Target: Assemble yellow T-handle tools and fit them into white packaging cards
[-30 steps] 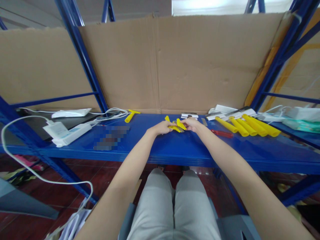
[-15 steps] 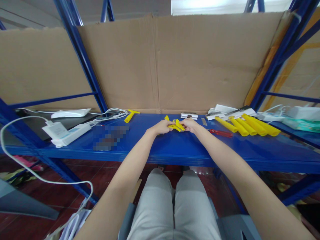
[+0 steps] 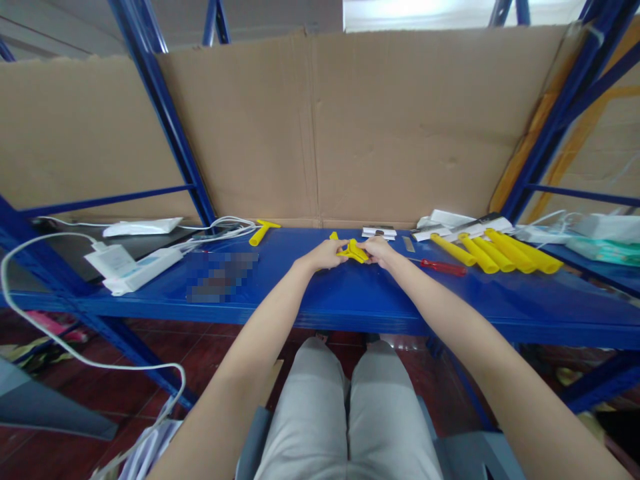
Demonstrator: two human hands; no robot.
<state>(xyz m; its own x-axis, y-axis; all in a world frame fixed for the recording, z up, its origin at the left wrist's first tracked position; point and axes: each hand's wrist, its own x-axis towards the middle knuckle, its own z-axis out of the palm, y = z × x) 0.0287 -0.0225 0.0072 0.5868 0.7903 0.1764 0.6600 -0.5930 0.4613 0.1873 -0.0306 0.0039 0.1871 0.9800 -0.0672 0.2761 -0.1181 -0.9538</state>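
Both of my hands meet over the middle of the blue shelf, holding a yellow plastic scraper (image 3: 354, 251) between them. My left hand (image 3: 327, 253) pinches its left side, with a yellow end sticking up behind the fingers. On the other side, my right hand (image 3: 376, 249) is closed on the scraper's right edge. My fingers hide much of its shape. Just behind my right hand lies a small white-and-dark packet (image 3: 379, 232). A thin flat metal blade (image 3: 409, 244) and a red-handled screwdriver (image 3: 443, 267) rest to its right.
Several yellow tube handles (image 3: 507, 250) lie at the right beside white packages (image 3: 447, 219). A yellow T-shaped scraper (image 3: 263, 231) is at the back left. Further left are a white power strip (image 3: 145, 270), cables and a blurred-out object (image 3: 223, 275). Cardboard (image 3: 350, 133) stands behind.
The yellow scraper has turned slightly between my fingers, and its parts now look closer together. Both hands stay in almost the same place.
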